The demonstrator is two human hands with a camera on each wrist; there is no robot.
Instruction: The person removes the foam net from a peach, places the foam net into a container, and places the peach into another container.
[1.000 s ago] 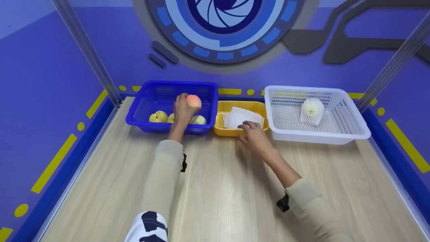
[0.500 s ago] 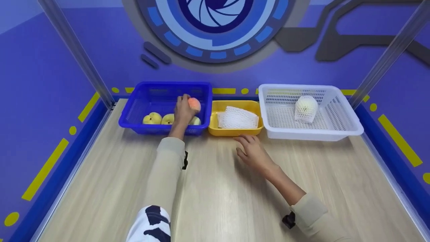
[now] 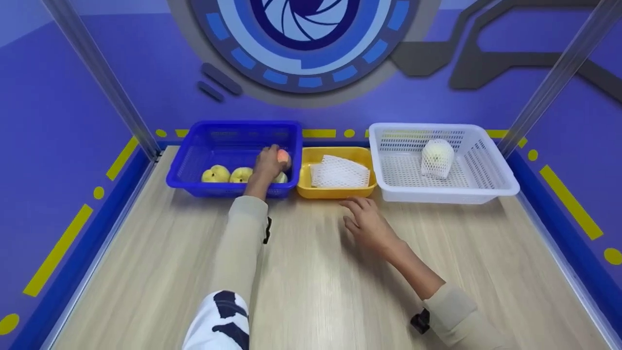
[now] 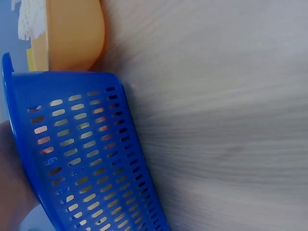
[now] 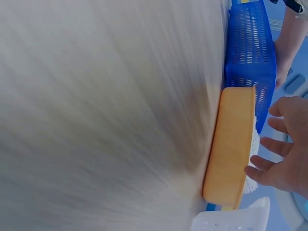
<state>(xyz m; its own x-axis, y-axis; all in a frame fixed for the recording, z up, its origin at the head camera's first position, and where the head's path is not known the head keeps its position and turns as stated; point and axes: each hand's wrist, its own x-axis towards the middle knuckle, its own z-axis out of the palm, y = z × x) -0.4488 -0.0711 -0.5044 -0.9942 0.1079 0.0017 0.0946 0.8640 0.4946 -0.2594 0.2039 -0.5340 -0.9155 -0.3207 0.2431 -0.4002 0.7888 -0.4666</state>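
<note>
In the head view my left hand (image 3: 267,165) reaches into the blue basket (image 3: 197,187) and grips a pink-red peach (image 3: 284,156) at its right side. Beside that hand lie pale yellow fruits (image 3: 216,173), one of them partly hidden under it. The left wrist view shows mostly the slotted wall of the blue basket (image 4: 82,139). My right hand (image 3: 370,224) is held with relaxed, spread fingers just in front of the yellow tray (image 3: 335,193), holding nothing. White foam net sleeves (image 3: 340,174) lie flat in that tray.
To the right of the yellow tray stands a white basket (image 3: 447,195) with a pale fruit in a foam net (image 3: 437,158). All three containers line up along the back wall, on a wood-grain table (image 3: 311,291). Purple walls enclose the sides.
My left hand has lowered with the peach, deeper into the blue basket. My right hand has drawn back from over the yellow tray to in front of it. The view has shifted slightly.
</note>
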